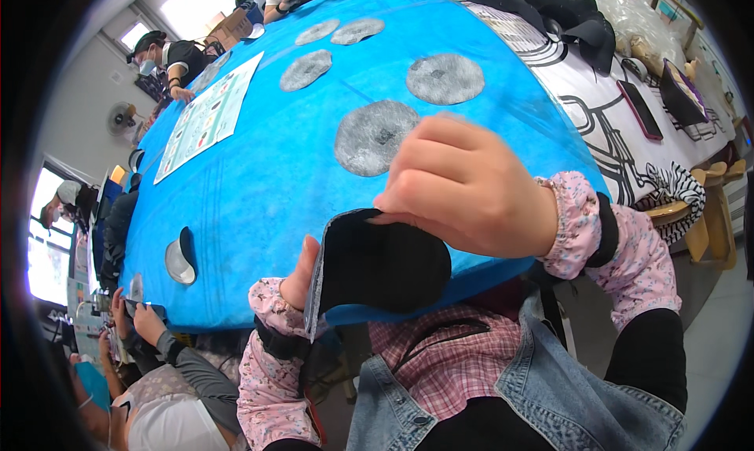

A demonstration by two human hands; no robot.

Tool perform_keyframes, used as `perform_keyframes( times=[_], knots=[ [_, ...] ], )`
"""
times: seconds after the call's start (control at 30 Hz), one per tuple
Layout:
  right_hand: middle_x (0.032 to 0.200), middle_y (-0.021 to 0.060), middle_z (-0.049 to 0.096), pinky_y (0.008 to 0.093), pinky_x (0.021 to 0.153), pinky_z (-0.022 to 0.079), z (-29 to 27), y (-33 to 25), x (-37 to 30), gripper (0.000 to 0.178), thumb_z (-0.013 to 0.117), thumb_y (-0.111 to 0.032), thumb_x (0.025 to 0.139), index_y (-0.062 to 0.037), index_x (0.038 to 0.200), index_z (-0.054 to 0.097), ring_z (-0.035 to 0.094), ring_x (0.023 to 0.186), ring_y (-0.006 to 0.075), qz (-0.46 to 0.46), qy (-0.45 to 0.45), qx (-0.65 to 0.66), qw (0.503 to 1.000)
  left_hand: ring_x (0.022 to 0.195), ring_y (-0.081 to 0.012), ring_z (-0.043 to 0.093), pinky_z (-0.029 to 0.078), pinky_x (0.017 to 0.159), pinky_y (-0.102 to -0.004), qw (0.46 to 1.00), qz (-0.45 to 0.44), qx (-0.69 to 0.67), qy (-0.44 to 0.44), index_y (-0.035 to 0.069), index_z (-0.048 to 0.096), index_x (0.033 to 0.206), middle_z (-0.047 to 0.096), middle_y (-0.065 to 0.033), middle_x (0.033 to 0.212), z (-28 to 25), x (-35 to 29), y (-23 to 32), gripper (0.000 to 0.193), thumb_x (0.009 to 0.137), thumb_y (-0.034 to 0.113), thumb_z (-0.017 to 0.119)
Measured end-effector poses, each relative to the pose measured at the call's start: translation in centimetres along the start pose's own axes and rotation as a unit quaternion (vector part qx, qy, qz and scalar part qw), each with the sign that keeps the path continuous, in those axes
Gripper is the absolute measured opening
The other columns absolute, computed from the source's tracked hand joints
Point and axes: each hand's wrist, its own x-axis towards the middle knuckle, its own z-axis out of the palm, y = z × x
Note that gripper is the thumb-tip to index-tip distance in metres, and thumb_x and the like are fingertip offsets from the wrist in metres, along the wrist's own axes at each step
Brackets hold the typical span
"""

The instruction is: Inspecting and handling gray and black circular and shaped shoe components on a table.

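A curved, bent piece [385,272], black on the face toward me and grey along its edge, is held up in front of my chest at the table's near edge. My left hand [301,276] grips its left side; the thumb shows, while the fingers are hidden behind it. My right hand [471,188] pinches the upper rim with fingers curled. Just beyond the right hand, a round grey disc [373,141] with a dark centre lies on the blue table cover [259,192]. A similar disc [445,78] lies farther right.
Several more grey discs [306,70] lie toward the far side. A printed sheet [210,117] and a folded grey-black piece [181,257] are at the left. On the right, a patterned cloth bears a phone [640,109]. Other people sit around the table; one person's hands [145,321] hold a phone.
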Motion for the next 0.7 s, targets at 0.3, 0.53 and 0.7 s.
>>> perform_keyframes(
  times=[0.3,0.53,0.7],
  knots=[
    [0.071,0.0017,0.051,0.0216,0.052,0.041,-1.7,0.1,-1.5,0.019,0.06,-0.021,0.084,-0.0043,0.081,0.051,0.051,0.065,0.0086,0.363,-0.075,0.272,0.888,0.091,-0.0305,0.055,0.043,0.079,-0.0386,0.622,0.303,0.691,0.209,0.004,0.048,0.118,0.053,-0.0144,0.107,3.3,1.6,2.8,0.085,0.049,0.041,0.08],
    [0.058,0.0029,0.049,0.0222,0.044,0.037,0.0,-0.7,-2.3,0.028,0.052,-0.024,0.089,-0.0025,0.072,0.047,0.046,0.048,0.0075,0.379,-0.04,0.372,0.846,0.088,-0.0277,0.056,0.044,0.075,-0.0379,0.504,0.316,0.762,0.256,0.007,0.049,0.117,0.054,-0.0111,0.106,4.3,2.3,2.4,0.084,0.047,0.04,0.08],
    [0.063,0.0007,0.048,0.019,0.048,0.04,0.0,0.2,-2.8,0.03,0.041,-0.028,0.093,-0.004,0.076,0.047,0.047,0.053,0.0061,0.446,-0.075,0.499,0.739,0.088,-0.0274,0.056,0.044,0.074,-0.0376,0.523,0.306,0.756,0.249,0.007,0.05,0.117,0.054,-0.0108,0.105,3.7,2.5,2.2,0.082,0.048,0.04,0.08]
  ],
)
